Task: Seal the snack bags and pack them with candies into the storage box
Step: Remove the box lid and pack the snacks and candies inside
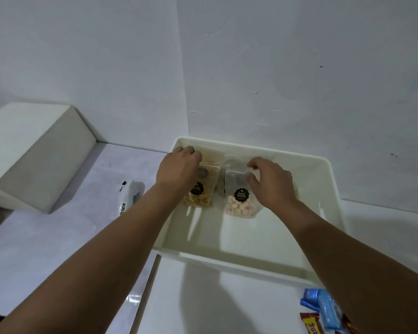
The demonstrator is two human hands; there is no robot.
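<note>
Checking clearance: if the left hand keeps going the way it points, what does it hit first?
Probably the far wall of the white plastic storage box; the left hand points at it, fingertips near it. Depth unclear.

Lighting: even, cool, moderately dim indoor light. Shadows: soft forearm shadows on the table below the storage box (251, 259). Glare: a small bright patch left of the box's near corner. Focus: slightly soft overall. Distortion: wide-angle stretching toward the edges; forearms look elongated.

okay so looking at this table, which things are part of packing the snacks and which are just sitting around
Part of the job: storage box, brown snack bag, pink biscuit bag, candies, sealer, left hand, right hand.

Lying about: white block.
</note>
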